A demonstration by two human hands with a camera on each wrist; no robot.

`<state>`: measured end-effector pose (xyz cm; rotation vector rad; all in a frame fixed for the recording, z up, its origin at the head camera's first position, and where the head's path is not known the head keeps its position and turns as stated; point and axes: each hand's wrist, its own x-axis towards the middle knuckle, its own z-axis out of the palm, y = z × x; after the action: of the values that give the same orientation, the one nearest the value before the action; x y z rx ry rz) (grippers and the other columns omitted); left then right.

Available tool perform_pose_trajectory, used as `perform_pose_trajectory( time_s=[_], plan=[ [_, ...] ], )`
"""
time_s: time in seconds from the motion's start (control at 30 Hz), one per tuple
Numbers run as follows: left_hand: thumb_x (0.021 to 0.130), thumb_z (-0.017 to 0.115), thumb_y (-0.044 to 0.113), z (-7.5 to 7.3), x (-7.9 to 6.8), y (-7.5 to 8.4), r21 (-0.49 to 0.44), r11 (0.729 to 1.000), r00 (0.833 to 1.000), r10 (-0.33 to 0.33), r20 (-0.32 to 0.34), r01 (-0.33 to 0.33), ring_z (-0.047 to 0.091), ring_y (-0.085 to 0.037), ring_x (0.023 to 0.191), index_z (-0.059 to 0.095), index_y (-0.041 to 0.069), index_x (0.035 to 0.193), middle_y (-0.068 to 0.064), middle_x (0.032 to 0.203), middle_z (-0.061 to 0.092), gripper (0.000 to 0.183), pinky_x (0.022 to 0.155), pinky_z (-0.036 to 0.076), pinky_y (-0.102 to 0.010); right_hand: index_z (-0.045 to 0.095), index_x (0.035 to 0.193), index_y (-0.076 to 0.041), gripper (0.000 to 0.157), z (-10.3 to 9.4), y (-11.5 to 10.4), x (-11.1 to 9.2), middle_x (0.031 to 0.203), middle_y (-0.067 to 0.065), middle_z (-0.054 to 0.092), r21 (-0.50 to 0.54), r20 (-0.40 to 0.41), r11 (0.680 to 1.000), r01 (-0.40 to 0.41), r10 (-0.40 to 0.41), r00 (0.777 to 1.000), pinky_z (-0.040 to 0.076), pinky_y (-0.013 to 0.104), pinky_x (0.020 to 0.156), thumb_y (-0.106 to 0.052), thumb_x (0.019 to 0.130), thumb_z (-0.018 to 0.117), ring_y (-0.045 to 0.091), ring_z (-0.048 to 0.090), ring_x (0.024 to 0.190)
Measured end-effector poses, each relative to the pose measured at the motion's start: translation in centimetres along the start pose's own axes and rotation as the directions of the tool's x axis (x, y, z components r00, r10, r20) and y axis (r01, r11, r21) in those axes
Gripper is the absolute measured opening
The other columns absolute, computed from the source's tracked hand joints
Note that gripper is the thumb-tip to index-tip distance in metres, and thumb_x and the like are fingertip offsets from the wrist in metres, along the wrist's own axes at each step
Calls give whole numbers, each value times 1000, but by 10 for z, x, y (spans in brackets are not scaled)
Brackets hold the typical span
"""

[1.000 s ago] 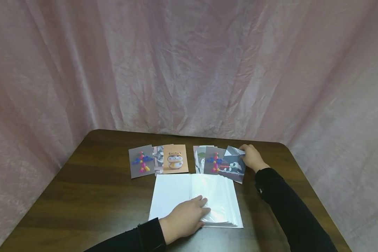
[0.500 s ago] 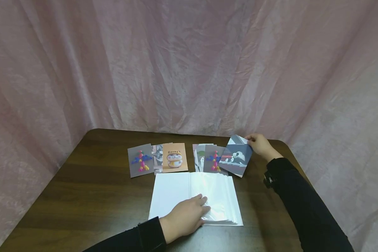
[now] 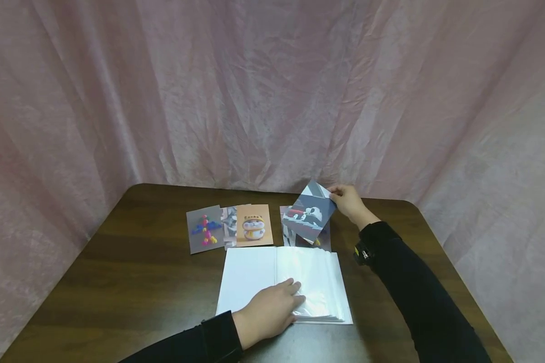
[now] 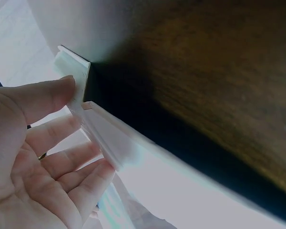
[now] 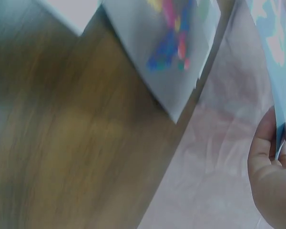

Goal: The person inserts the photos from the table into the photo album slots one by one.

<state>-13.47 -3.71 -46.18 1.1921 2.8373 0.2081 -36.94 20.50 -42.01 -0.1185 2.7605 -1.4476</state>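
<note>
My right hand (image 3: 348,203) pinches a photo card (image 3: 310,212) with a white cartoon dog on dark blue by its upper right corner. The card is raised and tilted, partly covering the right group of cards. In the right wrist view the card (image 5: 276,62) is seen nearly edge-on between thumb and fingers. An open photo album (image 3: 247,277) with white pages and clear sleeves lies near the front. My left hand (image 3: 270,310) rests on it around the middle, fingers extended over the sleeves. The left wrist view shows thumb and fingers along the album's edge (image 4: 133,143).
Left of the held card lie a grey card with a colourful figure (image 3: 204,231), a partly covered card (image 3: 229,224) and an orange card (image 3: 254,227). Beneath it lies another grey card (image 3: 324,242). A pink curtain (image 3: 272,101) hangs behind the wooden table (image 3: 118,282).
My right hand has lifted the dog card off the right group, first to the right, then leftward over the remaining cards. My left hand has stayed on the album.
</note>
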Motion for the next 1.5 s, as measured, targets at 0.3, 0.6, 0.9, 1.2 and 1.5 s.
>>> perform_pose_trajectory(
  time_s=[0.3,0.6,0.9,1.2,1.5],
  plan=[
    [91,74,33,1,1,4,15,1000,1000,-12,2,12,52,-20,133,69,19,129,-5,141,59,41,102,48,-31,65,120,5,24,27,-1,-1,108,17,60,67,-11,997,-34,34,999,56,38,83,-1,103,50,23,60,93],
    [91,74,33,2,2,4,20,1000,1000,-8,4,8,52,-20,133,69,19,129,-5,140,59,41,103,48,-30,65,120,4,23,37,1,-7,110,17,62,61,38,997,-51,49,998,54,40,87,-4,104,50,24,60,95],
    [92,73,31,2,2,5,-1,1000,1000,-13,5,13,53,-22,132,70,17,127,-7,140,60,38,102,49,-32,64,123,1,24,30,3,-9,117,19,62,-11,123,1000,-15,17,992,53,42,85,-6,105,50,26,59,96],
    [92,72,32,3,3,6,11,1000,1000,-8,-9,8,53,-24,132,70,15,127,-9,140,59,39,103,48,-32,65,122,0,24,21,-2,-3,119,19,61,-136,195,987,88,-61,979,51,36,85,-4,104,51,29,58,104],
    [92,72,32,2,2,8,3,1000,1000,3,-12,-3,52,-26,133,69,13,127,-11,140,59,40,104,47,-33,68,118,2,23,15,-12,1,115,18,62,-188,236,973,131,-85,968,51,36,84,-3,103,52,28,58,102]
  ],
)
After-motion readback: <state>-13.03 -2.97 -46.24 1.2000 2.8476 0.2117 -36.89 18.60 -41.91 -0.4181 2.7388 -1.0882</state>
